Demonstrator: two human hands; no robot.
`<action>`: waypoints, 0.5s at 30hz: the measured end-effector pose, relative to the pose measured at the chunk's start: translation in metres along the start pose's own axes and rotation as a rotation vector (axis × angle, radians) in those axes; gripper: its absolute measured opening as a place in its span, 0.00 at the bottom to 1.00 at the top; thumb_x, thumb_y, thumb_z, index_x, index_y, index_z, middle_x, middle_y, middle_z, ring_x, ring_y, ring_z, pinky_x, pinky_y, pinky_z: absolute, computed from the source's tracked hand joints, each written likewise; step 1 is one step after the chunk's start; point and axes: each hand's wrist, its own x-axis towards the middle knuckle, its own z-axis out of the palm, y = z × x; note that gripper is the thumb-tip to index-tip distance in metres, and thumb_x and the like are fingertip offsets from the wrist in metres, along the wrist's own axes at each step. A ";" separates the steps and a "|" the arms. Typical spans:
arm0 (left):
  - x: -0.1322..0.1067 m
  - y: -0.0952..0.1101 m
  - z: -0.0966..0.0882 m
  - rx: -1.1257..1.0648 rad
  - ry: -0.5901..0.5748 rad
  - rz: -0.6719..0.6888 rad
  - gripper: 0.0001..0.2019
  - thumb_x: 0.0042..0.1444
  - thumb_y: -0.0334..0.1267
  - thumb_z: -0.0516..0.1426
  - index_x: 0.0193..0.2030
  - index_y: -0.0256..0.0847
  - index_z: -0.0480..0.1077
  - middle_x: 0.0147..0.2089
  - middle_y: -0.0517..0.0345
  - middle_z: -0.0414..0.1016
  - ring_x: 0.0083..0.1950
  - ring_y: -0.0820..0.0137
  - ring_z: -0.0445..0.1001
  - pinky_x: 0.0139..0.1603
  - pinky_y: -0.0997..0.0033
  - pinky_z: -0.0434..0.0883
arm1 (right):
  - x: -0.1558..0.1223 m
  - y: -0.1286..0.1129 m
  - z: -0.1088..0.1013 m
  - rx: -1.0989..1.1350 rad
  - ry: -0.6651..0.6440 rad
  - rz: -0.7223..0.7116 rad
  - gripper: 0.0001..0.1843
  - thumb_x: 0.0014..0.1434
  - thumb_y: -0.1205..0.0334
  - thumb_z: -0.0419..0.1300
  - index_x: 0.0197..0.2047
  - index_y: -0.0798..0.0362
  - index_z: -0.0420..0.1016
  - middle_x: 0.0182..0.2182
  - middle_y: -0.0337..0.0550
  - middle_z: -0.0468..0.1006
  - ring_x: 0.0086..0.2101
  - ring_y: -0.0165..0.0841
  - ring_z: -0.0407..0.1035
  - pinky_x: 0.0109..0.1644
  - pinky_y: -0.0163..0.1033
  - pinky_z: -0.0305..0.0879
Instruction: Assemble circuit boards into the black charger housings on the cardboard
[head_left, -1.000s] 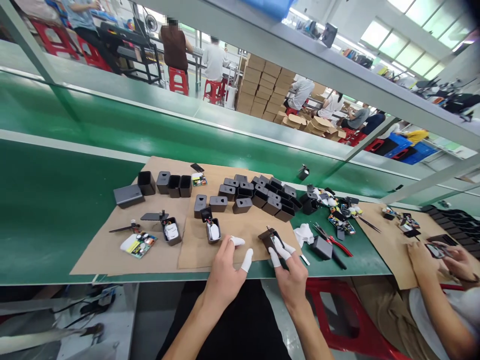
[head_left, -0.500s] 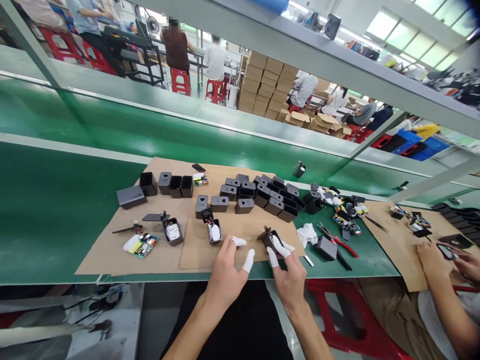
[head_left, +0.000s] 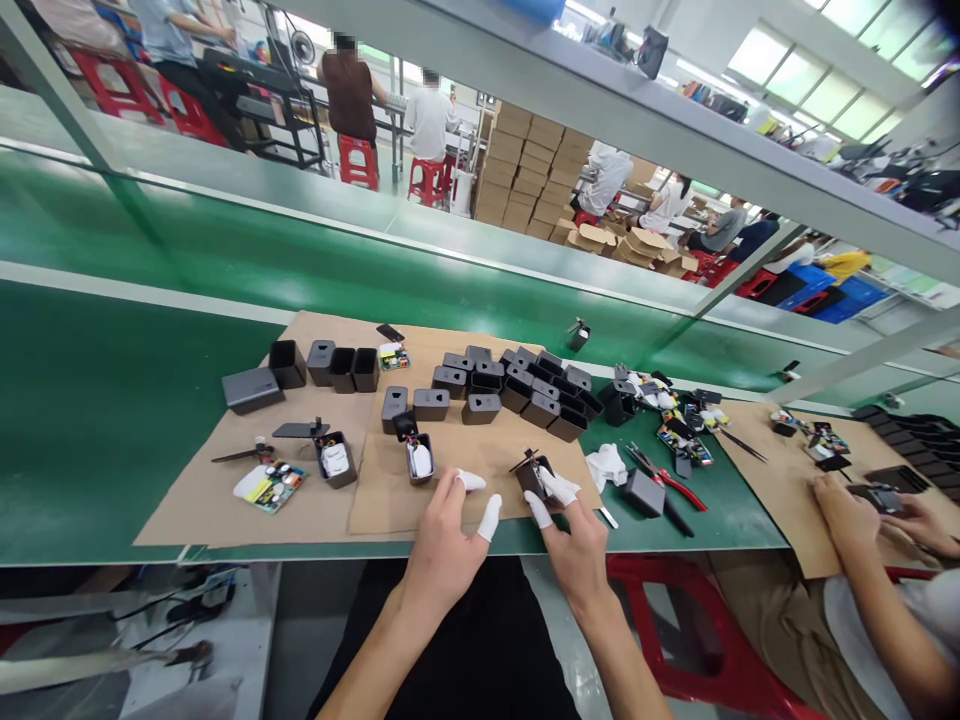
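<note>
My left hand [head_left: 448, 530] hovers over the front of the cardboard sheet [head_left: 382, 508], thumb and forefinger apart, with nothing between them. White finger covers are on the tips of both hands. My right hand [head_left: 574, 535] has its thumb and fingers on a small black case [head_left: 530, 486] that stands on the sheet with dark parts sticking out of its top; its inside is partly hidden by the fingers. To the left of my left hand stands an open black case [head_left: 420, 460] with a white-wrapped insert and a raised dark piece. Farther left is a similar filled case [head_left: 335, 460].
Several black housings [head_left: 480, 408] stand grouped at the back. A circuit board [head_left: 271, 487] lies left. On the right are red-handled pliers [head_left: 684, 490], a crumpled white cloth [head_left: 606, 465], a dark block [head_left: 643, 494] and piled boards [head_left: 686, 435]. A co-worker's hands [head_left: 847, 515] hold a dark piece.
The whole view has shifted slightly, so things sit a little farther left. My hands keep nearly the same pose. The co-worker's dark piece at right is turned differently.
</note>
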 end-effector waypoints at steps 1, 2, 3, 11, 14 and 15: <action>0.000 0.000 0.000 0.001 0.003 0.001 0.01 0.71 0.38 0.59 0.46 0.46 0.70 0.46 0.56 0.74 0.47 0.62 0.79 0.51 0.58 0.78 | -0.001 0.000 0.001 -0.007 0.011 0.013 0.25 0.73 0.55 0.67 0.70 0.50 0.75 0.46 0.50 0.89 0.41 0.43 0.87 0.48 0.48 0.86; 0.000 0.000 0.000 0.002 0.005 0.004 0.01 0.70 0.37 0.59 0.46 0.46 0.70 0.45 0.56 0.73 0.47 0.62 0.80 0.51 0.59 0.78 | -0.001 0.001 0.002 -0.012 0.014 0.023 0.30 0.73 0.53 0.67 0.73 0.51 0.71 0.44 0.50 0.89 0.39 0.43 0.87 0.46 0.48 0.86; 0.000 -0.001 0.000 0.003 0.004 0.008 0.01 0.70 0.37 0.59 0.46 0.46 0.70 0.45 0.56 0.74 0.46 0.62 0.80 0.51 0.59 0.78 | -0.001 0.000 0.002 -0.016 0.009 0.027 0.32 0.73 0.53 0.67 0.75 0.52 0.68 0.45 0.50 0.89 0.39 0.44 0.87 0.46 0.48 0.86; 0.000 -0.001 0.000 0.001 -0.008 0.015 0.01 0.71 0.37 0.59 0.47 0.46 0.69 0.46 0.55 0.74 0.47 0.63 0.79 0.51 0.59 0.77 | 0.007 -0.004 -0.001 0.012 -0.078 -0.012 0.18 0.74 0.57 0.65 0.64 0.47 0.80 0.50 0.50 0.87 0.48 0.43 0.85 0.54 0.46 0.84; 0.000 0.000 -0.001 0.003 -0.004 0.030 0.01 0.71 0.37 0.59 0.46 0.46 0.69 0.46 0.56 0.73 0.46 0.63 0.79 0.51 0.60 0.77 | 0.002 -0.001 0.003 0.016 -0.004 0.005 0.23 0.73 0.54 0.67 0.67 0.50 0.78 0.48 0.51 0.88 0.44 0.43 0.87 0.52 0.48 0.85; 0.001 0.001 -0.001 0.004 -0.002 0.035 0.01 0.71 0.36 0.59 0.46 0.46 0.69 0.45 0.56 0.73 0.45 0.64 0.79 0.50 0.60 0.77 | -0.001 0.000 0.004 0.019 0.033 0.016 0.25 0.72 0.53 0.68 0.68 0.51 0.76 0.46 0.51 0.89 0.41 0.43 0.87 0.50 0.48 0.86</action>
